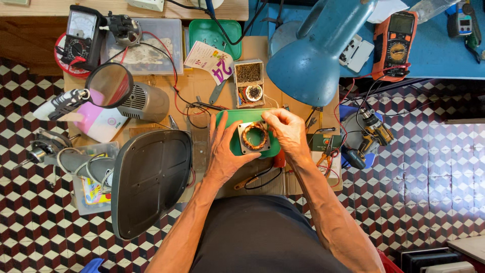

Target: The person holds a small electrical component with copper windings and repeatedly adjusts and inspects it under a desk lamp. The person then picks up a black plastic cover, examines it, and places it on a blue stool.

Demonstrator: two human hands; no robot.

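The motor stator [254, 136] sits on a green tray [234, 145] between both hands, left hand [226, 151] gripping its near-left edge, right hand [288, 132] pinching its far-right corner.

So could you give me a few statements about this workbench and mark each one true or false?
1. Both hands touch the motor stator. True.
2. The stator lies over a red tray. False: the tray is green.
3. The blue lamp hangs beyond the hands. True.
4. The left hand holds the cordless drill. False: the drill lies apart, beyond the right hand.
5. A magnifying glass stands on the person's left. True.
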